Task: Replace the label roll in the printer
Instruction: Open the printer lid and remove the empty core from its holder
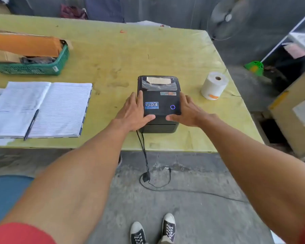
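A black label printer [159, 103] sits near the front edge of a yellow-green desk [113, 55], its lid down and a small ring light glowing on top. The left hand [133, 114] lies flat against the printer's left side, fingers stretched forward along the lid edge and thumb laid across the front lip. The right hand [186, 111] mirrors it on the right side, fingers spread and thumb pointing inward along the same lip; both hands are open and pressed on the casing rather than closed around anything. Through the clear window at the back of the lid a pale strip shows, though what it is cannot be told.

A white label roll [214, 85] stands on end near the desk's right edge, well apart from the printer, with an orange mark near its base. To the left lies an open lined notebook [42, 108] with a dark pen [31, 125] resting across its pages. Farther back on the left, a green plastic basket [33, 66] holds cardboard and an orange packet.

The desk surface is scuffed and stained. Black cables [144, 155] drop from the printer's front over the desk edge to a bare concrete floor [192, 208], where the person's dark sneakers show. A standing fan [227, 18] and a cardboard box [296, 113] stand to the right, before a grey sheeted wall.
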Available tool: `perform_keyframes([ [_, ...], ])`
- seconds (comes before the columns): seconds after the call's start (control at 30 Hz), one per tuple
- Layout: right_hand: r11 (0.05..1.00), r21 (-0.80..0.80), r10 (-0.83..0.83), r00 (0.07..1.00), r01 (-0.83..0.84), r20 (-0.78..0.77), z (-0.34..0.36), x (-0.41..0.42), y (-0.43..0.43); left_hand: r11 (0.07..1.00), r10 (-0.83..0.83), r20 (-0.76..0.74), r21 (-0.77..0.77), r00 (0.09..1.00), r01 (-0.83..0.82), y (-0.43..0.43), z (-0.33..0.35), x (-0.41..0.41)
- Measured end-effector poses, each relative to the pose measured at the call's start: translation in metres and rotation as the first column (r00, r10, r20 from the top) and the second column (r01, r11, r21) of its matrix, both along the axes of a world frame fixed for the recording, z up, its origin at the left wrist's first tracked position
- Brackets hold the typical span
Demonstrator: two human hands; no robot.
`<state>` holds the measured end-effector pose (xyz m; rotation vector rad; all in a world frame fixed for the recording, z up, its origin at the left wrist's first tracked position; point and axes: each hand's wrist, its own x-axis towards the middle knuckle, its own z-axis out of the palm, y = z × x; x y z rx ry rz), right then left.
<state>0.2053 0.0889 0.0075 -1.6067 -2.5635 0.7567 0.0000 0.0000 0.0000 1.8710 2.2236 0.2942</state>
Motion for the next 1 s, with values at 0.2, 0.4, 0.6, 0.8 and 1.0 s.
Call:
perform_keyframes([
  [0.2,0.993,-0.075,-0.098,0.992,0.092,-0.085,-0.024,0.003,0.006,0.995,0.074,0.110,-0.072,0.991,-0.066,0.004,-0.016,0.005],
  [0.4,0.980,-0.143,-0.159,0.975,0.137,-0.157,-0.038,0.007,0.015,0.990,0.138,0.221,-0.049,0.965,-0.131,0.011,-0.019,0.004],
  [0.6,0.969,-0.210,-0.166,0.971,0.129,-0.169,-0.045,0.008,0.020,0.982,0.181,0.284,0.002,0.942,-0.189,0.012,-0.029,-0.002],
  [0.8,0.962,-0.232,-0.190,0.965,0.145,-0.184,-0.042,0.004,0.017,0.977,0.194,0.322,0.024,0.927,-0.213,0.010,-0.028,0.001],
  [1.0,0.946,-0.282,-0.210,0.964,0.158,-0.165,-0.045,0.007,0.019,0.973,0.211,0.326,0.023,0.922,-0.231,0.009,-0.031,0.002],
])
